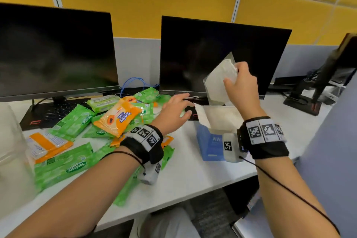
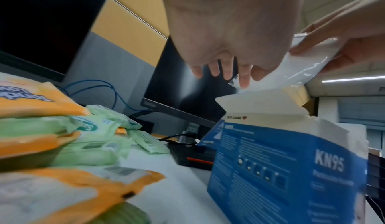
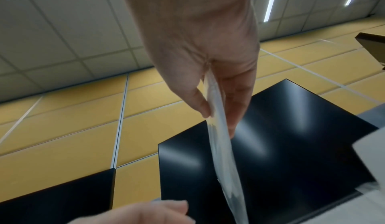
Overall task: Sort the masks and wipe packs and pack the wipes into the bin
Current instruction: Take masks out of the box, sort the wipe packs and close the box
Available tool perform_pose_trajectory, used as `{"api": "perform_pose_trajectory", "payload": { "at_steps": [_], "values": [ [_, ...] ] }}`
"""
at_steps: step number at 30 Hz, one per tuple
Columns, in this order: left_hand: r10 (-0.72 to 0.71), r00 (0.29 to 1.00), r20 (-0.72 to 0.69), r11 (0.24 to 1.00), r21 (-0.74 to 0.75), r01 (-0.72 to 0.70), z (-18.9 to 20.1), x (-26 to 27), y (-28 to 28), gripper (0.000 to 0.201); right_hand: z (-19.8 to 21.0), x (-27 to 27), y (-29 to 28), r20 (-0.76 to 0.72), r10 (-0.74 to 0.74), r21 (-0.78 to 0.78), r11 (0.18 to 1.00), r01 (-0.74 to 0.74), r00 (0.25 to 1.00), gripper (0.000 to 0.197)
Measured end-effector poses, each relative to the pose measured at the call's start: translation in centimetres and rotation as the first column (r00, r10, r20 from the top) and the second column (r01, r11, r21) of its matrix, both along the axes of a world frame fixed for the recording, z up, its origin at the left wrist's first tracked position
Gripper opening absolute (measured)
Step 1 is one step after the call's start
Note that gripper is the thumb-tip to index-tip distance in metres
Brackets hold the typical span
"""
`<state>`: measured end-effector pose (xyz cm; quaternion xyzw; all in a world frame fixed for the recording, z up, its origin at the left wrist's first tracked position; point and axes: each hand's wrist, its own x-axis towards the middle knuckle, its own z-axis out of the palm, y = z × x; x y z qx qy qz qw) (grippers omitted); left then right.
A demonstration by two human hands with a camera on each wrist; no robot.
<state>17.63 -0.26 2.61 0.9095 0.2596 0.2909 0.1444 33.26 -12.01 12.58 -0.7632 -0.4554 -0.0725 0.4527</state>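
Green wipe packs [image 1: 63, 164] lie heaped near left on the bench [image 1: 189, 176]. Right hand [image 1: 243, 87] pinches a bagged mask [image 1: 220, 81] above the KN95 box [image 1: 208, 141], likely to drop it in; left hand [image 1: 173, 112] hovers, fingers spread.

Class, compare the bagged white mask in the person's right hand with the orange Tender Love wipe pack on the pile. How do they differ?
The mask is white in a clear bag; the Tender Love pack is orange and printed. The mask is held upright in the air above the open KN95 box, pinched by the right hand; the pack lies flat on the green wipe packs, untouched. Both are flat, sealed plastic packets.
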Motion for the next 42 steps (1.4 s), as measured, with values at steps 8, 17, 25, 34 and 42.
{"api": "perform_pose_trajectory", "payload": {
  "at_steps": [8,17,25,34,42],
  "values": [
    [-0.128,0.950,-0.286,0.989,-0.101,0.103,0.2,3.2,-2.8,0.052,-2.5,0.9,-1.1,0.002,0.011,-0.221,0.975,-0.011,1.000,0.037],
    [-0.149,0.956,-0.252,0.979,-0.171,0.107,-0.3,2.9,-3.1,0.050,-3.9,-1.0,1.2,-0.012,0.101,-0.677,0.731,-0.082,0.995,0.040],
    [-0.123,0.977,-0.172,0.980,-0.175,0.092,-0.6,3.0,-3.2,0.035,-5.0,0.9,1.9,-0.039,0.125,-0.625,0.771,-0.121,0.991,0.034],
    [-0.128,0.977,-0.168,0.984,-0.146,0.104,-1.5,3.5,-2.9,0.042,-6.3,1.0,2.3,0.001,0.159,-0.805,0.586,-0.094,0.987,0.058],
    [-0.094,0.984,-0.151,0.988,-0.135,0.074,-1.8,1.2,-0.3,0.045,-5.0,-1.7,4.5,0.105,0.262,-0.370,0.905,-0.207,0.959,0.042]
  ]
}}
